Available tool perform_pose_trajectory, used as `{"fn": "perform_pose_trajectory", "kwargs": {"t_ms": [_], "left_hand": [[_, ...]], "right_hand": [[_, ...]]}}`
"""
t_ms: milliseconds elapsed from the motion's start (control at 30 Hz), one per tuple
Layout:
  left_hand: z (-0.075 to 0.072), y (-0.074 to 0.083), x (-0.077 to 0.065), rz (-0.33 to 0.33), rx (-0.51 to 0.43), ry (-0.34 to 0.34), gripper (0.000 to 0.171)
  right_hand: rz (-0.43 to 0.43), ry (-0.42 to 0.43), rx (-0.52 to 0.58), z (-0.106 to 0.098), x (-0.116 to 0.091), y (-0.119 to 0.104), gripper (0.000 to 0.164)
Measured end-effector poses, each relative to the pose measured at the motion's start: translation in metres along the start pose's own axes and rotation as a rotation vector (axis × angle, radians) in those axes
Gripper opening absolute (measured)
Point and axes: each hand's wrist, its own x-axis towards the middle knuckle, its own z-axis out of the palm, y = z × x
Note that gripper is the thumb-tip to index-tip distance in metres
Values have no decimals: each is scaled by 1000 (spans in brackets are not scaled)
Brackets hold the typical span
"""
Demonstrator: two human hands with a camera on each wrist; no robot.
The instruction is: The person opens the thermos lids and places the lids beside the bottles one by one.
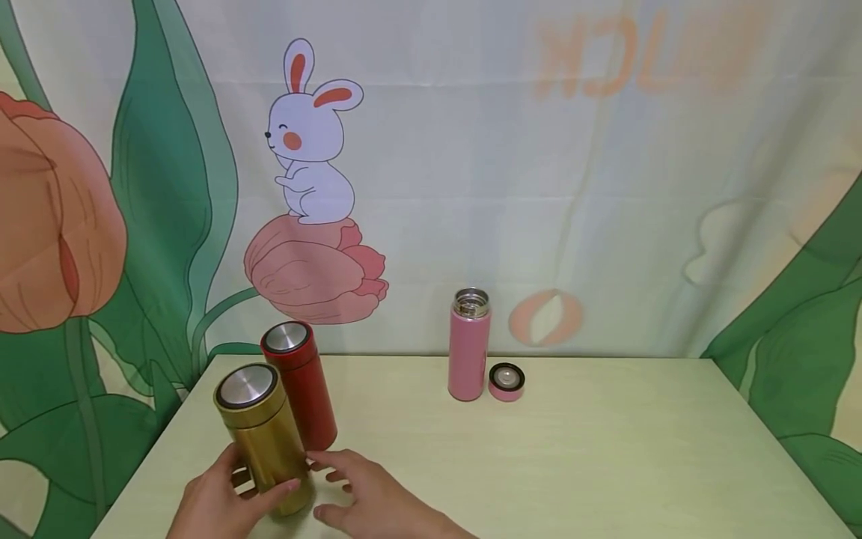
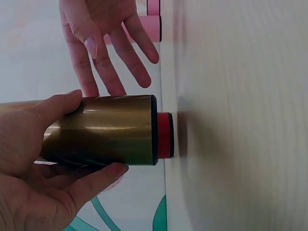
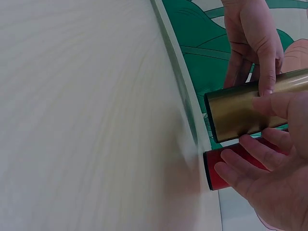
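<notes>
A gold thermos bottle with a silver-topped lid is held by my left hand, thumb on one side and fingers on the other. Its base hangs a little above the table, as the left wrist view shows. Beside it on the right is my right hand, fingers spread and loosely bent; in the right wrist view its fingertips come close to the gold bottle, and I cannot tell whether they touch. Just behind stands a red thermos bottle with its lid on, partly hidden by the gold one.
Farther back on the pale table stands a pink thermos bottle with its mouth uncovered. Its pink lid lies to the right, inner side up. A printed curtain with a rabbit and flowers hangs behind the table.
</notes>
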Motion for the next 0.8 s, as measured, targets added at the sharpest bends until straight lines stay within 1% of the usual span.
{"fn": "perform_pose_trajectory", "kwargs": {"t_ms": [67, 200, 400, 600, 700, 800], "left_hand": [[2, 5, -2, 13, 4, -8, 114], [9, 15, -6, 48, 12, -11, 111], [20, 26, -13, 110, -16, -5, 103], [33, 37, -17, 178, -47, 5, 94], [39, 42, -18, 192, -77, -4, 91], [45, 48, -18, 184, -94, -27, 94]], "right_hand": [[-25, 26, -8, -3, -4, 2, 61], [-40, 61, 16, -9, -9, 5, 58], [-77, 105, 39, -18, -14, 12, 53], [-68, 134, 56, -30, -23, 18, 55], [-55, 146, 58, -35, -28, 20, 56], [-40, 160, 52, -40, -33, 22, 56]]}}
